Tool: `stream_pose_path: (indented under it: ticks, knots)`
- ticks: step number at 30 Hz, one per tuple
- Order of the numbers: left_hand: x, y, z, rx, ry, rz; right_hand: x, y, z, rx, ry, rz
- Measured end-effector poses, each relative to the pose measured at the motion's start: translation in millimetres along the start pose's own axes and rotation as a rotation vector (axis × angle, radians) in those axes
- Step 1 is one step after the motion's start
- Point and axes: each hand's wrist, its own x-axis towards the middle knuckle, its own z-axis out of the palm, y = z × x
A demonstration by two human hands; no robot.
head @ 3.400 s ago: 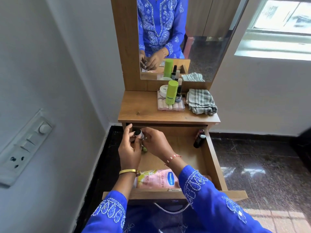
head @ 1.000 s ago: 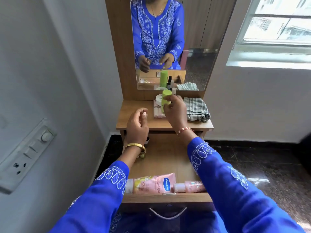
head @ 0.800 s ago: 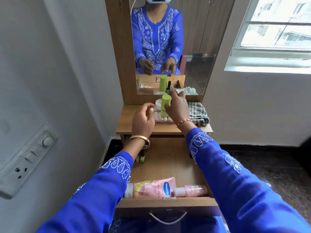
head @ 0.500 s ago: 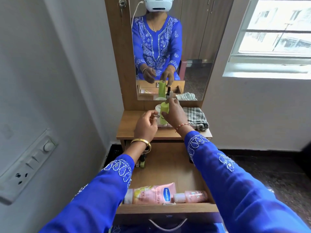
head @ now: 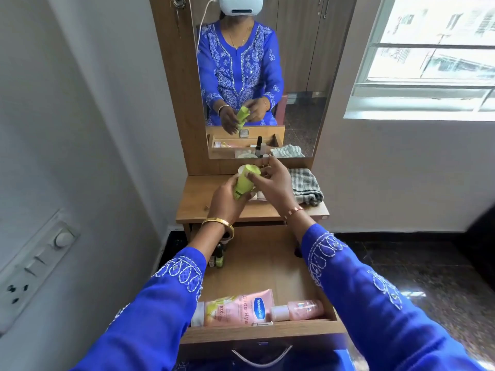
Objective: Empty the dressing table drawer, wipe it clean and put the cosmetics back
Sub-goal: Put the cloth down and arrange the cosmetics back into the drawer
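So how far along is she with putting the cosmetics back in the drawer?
Partly done. Already lying in the drawer: a pink Vaseline tube, a small pink bottle and little bottles at the back left. In hand: the green tube, gripped low by the left hand, with the right hand at its top. Left: a white jar and a few items hidden behind her hands on the tabletop.
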Motion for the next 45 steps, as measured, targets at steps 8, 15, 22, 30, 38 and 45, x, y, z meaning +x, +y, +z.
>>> stream_pose_path:
  ticks: [8,15,22,30,38,45]
  knots:
    - [-15,-4,-3,-0.111,0.071,-0.113,37,14,-22,-0.492,-0.036,0.077]
    - [-25,-5,-2,-0.18,0.068,-0.139,40,29,-11,-0.711,-0.202,0.017]
    - [-31,-7,0,-0.239,0.073,-0.174,35,26,-7,-0.539,-0.034,-0.012]
    - [-57,-21,10,-0.334,0.094,-0.267,-6,29,-20,-0.238,0.133,-0.05]
    - [-114,-45,38,-0.404,0.124,-0.408,-68,72,-52,-0.178,0.157,0.137]
    - [-133,-42,45,-0.327,0.055,-0.381,-107,97,-73,-0.432,-0.012,0.244]
